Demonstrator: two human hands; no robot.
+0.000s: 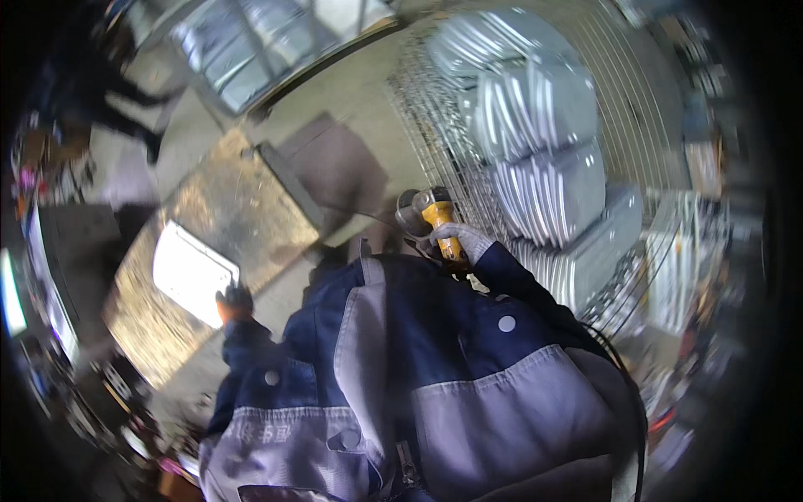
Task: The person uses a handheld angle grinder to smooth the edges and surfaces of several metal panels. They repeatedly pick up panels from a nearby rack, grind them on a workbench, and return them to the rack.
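Fingers of the right hand (470, 240), pale-gloved, are curling round the body of a yellow power tool (441, 216), closed firmly as far as I'm seeing; its round dark disc is pointing away to the hand's left, touching no panel. Fingers of the left hand (236, 303), dark in shadow, are resting at the near right corner of a white panel (192, 272); whether they are pinching its edge or only pressing on it, I cannot tell. The panel is lying flat on a worn wooden surface (242, 192), to the person's left, well apart from the tool. Further out, on the right, a wire basket (640, 92) is holding several leaning stacks of grey panels (535, 109); at the far left another person (84, 92) is standing. On progress: I'm judging this as a pause in working one panel, the piece being laid out and the tool in hand, but the disc not meeting it. Glare is hiding the panel's finish, so how much of it is done I'm leaving open; likewise whether the basket's stacks are awaiting work or are finished.
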